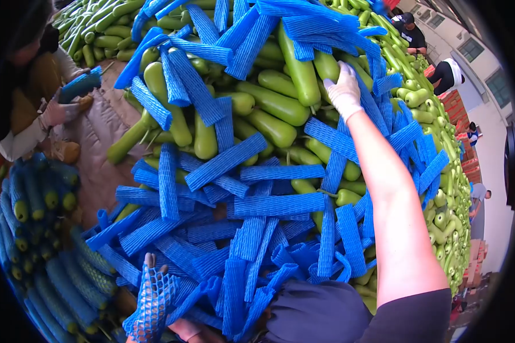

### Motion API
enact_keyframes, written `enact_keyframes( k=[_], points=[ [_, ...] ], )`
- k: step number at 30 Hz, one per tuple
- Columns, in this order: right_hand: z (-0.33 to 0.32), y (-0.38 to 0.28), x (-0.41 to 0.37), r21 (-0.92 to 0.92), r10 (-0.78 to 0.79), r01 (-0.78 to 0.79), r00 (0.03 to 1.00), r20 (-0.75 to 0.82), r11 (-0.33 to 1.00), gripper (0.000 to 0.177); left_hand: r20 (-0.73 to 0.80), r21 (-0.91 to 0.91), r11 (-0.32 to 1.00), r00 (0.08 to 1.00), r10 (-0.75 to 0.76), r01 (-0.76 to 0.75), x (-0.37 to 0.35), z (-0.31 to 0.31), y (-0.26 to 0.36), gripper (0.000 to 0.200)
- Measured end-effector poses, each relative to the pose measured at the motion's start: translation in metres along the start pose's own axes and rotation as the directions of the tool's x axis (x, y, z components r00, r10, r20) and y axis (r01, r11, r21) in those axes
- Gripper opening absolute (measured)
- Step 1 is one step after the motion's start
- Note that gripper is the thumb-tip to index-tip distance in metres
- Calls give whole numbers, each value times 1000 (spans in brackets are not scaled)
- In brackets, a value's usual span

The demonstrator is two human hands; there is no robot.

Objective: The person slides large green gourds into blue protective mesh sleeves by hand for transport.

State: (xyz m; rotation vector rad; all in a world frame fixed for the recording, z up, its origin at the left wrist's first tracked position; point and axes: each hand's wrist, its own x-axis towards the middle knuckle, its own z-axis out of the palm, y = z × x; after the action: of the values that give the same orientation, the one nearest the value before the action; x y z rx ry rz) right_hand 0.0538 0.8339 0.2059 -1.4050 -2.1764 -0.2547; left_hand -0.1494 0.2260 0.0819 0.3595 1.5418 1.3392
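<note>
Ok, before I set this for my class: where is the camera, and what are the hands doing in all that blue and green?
No machine here: a person wears one camera on the head, looking down at their own hands. The right hand, gloved in white, reaches onto a heap of long green gourds. The left hand has a blue foam net sleeve stretched over it. Loose sleeves lie all over the heap. Lower left, sleeved gourds are stacked. At far left a co-worker's hand holds another sleeved gourd.
</note>
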Motion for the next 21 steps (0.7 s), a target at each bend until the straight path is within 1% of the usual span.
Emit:
enact_keyframes(
  k=[1, 2, 3, 4, 5, 6, 7, 8, 9, 10, 11, 12, 13, 14, 15, 16, 17, 18, 19, 20, 21],
  points=[
    [2, 6, 21, -55, 63, -57, 991, 116, 997, 81, -42, -152, 984, 994, -103, 96, 4, -3, -4, 89],
    [3, 6, 35, -115, 131, -107, 964, 229, 988, 87, -70, -302, 936, 975, -212, 182, 6, -7, -10, 82],
    [5, 5, 45, -117, 129, -104, 964, 234, 988, 87, -76, -306, 938, 978, -193, 162, 8, -12, -23, 71],
    [4, 0, 52, -161, 164, -119, 938, 305, 980, 91, -80, -310, 936, 977, -200, 166, 9, -8, -19, 71],
    [4, -5, 55, -205, 199, -128, 906, 375, 970, 94, -6, -239, 963, 992, -126, 121, 7, -6, -13, 69],
    [5, -9, 56, -202, 190, -119, 904, 384, 972, 94, 71, -172, 983, 996, -55, 67, 4, -2, -7, 67],
    [4, -13, 58, -238, 199, -114, 906, 373, 964, 95, 12, -323, 927, 981, -195, 188, 4, 5, 5, 66],
    [2, -15, 57, -275, 213, -115, 908, 361, 955, 96, 6, -323, 928, 980, -196, 188, 6, 10, 9, 66],
    [-2, -14, 53, -239, 173, -96, 928, 329, 966, 94, -5, -376, 905, 976, -218, 200, 7, 14, 13, 67],
    [-2, -4, 48, -237, 177, -100, 928, 328, 966, 94, -12, -429, 879, 971, -238, 210, 9, 17, 17, 68],
    [-2, 9, 43, 28, 152, -175, 917, 369, 984, 91, -17, -483, 848, 966, -258, 218, 9, 21, 19, 68],
    [-2, 19, 38, 288, 114, -243, 910, 399, 926, 88, -20, -538, 813, 961, -276, 223, 10, 23, 19, 69],
    [-18, 16, 19, 519, 146, -404, 872, 468, 753, 83, -20, -592, 773, 955, -295, 226, 9, 25, 18, 70],
    [-37, 14, -11, 683, 150, -535, 828, 540, 497, 78, -18, -595, 772, 956, -292, 225, 8, 21, 5, 70],
    [-46, 19, -40, 752, 119, -649, 760, 638, 116, 73, 3, -508, 848, 985, -174, 151, 8, 10, -17, 74],
    [-55, 25, -73, 678, 42, -678, 698, 715, -282, 69, 33, -418, 906, 998, -57, 66, 7, 5, -30, 77],
    [-80, 9, -112, 607, -59, -663, 695, 717, -438, 68, 18, -177, 984, 1000, -14, 17, -6, 19, 5, 91],
    [-99, -13, -153, 501, -159, -642, 693, 703, -580, 66, 9, -173, 985, 1000, -14, 16, -11, 29, 27, 91],
    [-102, -22, -187, 410, -256, -675, 661, 705, -614, 68, 47, 20, 999, 998, -39, 38, -16, 37, 46, 97],
    [-102, -31, -217, 312, -352, -703, 627, 695, -639, 70, 77, 216, 975, 994, -75, 57, -19, 43, 59, 102],
    [-99, -46, -247, 245, -368, -703, 598, 712, -668, 71, 121, 181, 981, 988, -98, 75, -21, 48, 67, 108]
  ],
)
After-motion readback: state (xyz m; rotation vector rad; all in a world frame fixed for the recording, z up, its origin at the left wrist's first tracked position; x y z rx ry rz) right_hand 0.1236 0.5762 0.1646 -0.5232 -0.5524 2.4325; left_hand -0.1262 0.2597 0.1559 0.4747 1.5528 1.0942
